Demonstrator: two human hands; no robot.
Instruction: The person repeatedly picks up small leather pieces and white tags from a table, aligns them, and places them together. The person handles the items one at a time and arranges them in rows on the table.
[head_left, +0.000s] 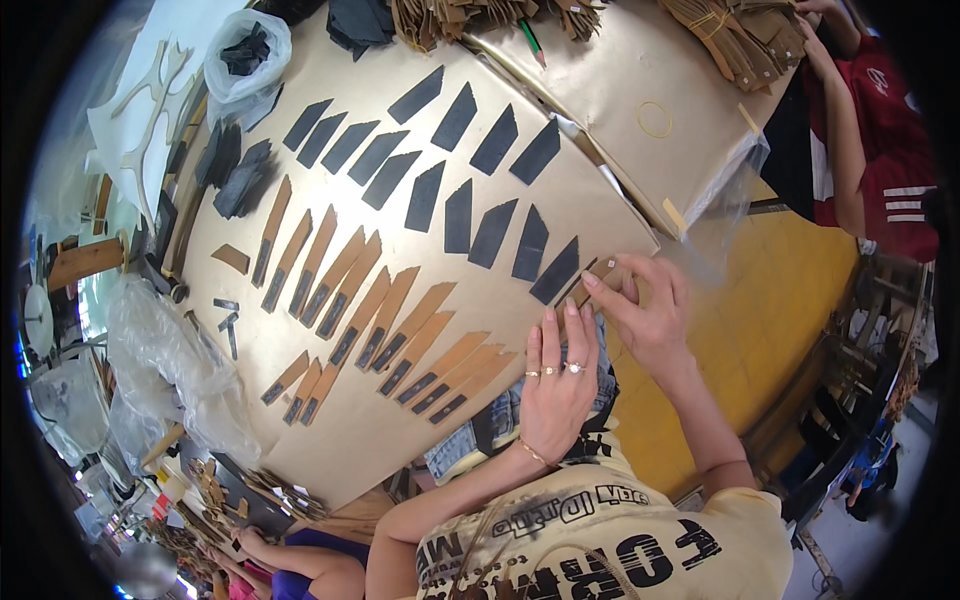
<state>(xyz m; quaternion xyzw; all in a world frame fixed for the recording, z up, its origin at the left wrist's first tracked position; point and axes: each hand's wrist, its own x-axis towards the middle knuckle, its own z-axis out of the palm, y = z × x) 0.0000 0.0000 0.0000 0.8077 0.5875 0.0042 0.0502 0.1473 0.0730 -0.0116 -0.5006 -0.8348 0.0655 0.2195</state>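
Rows of cut pieces cover the big tan board [590,100] lying on the desk [770,300]: dark pointed pieces [470,215] in the upper rows, tan strips with dark patches [400,330] fanned out below them. Taking the last dark piece [556,271] at the near right end of its row as the mark, the right hand [645,310] sits just to the right of it, its fingers [612,298] pinched together on a small tan strip [598,276] that touches that piece's lower end. The strip's long axis runs slantwise, roughly in line with the dark piece, from lower left up to the right. The left hand [558,385], with rings on it, lies flat just below the mark, fingers straight and close together, tips pressing the board's edge and gripping nothing. Of the two, the right hand is the nearer to the strip, already on it; the left is beside and below. Another person in a red top [895,150] works well off to the upper right of the mark.
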